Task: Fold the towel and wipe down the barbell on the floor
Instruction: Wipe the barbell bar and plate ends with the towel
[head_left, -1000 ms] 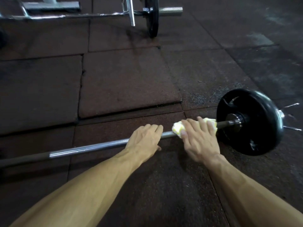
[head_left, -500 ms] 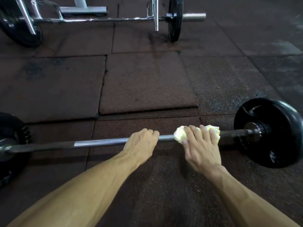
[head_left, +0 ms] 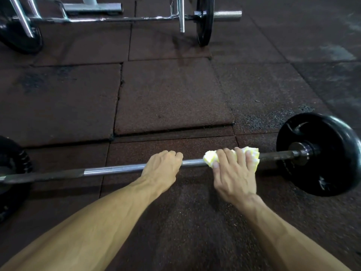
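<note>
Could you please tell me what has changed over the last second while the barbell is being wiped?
Mostly the view swung left: the black weight plate on the left end has come into frame. The right hand stays closed around the folded yellow-and-white towel on the steel barbell shaft, near the right black plate; any slide is too slight to tell. The left hand keeps resting on the shaft. Nothing was let go.

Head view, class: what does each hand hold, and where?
Right hand clamps the folded yellow-and-white towel around the steel barbell shaft near the right black plate. Left hand grips the bare shaft mid-length.
</note>
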Motion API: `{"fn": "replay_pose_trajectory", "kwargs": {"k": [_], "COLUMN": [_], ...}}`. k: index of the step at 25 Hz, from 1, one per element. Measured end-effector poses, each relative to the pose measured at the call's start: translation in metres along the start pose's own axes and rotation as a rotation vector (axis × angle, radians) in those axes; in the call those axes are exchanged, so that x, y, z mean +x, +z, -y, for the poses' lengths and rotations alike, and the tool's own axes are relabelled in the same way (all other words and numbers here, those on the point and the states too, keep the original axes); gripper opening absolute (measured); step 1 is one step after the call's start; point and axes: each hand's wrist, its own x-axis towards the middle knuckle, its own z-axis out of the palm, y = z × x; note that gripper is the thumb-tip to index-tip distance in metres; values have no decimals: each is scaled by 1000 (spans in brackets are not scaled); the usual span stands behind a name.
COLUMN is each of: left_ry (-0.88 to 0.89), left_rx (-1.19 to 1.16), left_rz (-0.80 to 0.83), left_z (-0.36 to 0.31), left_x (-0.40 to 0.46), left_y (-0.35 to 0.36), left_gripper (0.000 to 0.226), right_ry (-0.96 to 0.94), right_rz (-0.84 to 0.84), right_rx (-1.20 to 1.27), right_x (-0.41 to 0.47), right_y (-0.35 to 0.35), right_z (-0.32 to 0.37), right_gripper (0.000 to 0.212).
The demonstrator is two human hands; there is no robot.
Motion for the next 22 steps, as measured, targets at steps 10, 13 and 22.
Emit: {"fn": "replay_pose_trajectory", "kwargs": {"k": [10,13,22], "left_ry": [19,2,44], "left_rx": [66,87,-2], "left_rz": [-39,-40,65], "left_z": [10,12,16], "left_x": [-8,-8,-10], "left_y": [-7,-8,-7], "left_gripper": [38,27,32], "right_ry": [-15,-99,-52], "right_rz": [-7,30,16], "right_rx": [-26,55,-17], "right_x": [8,-1,-5], "right_y": [-2,-2,8], "right_z": [-1,45,20], "right_gripper": [36,36,56]}}
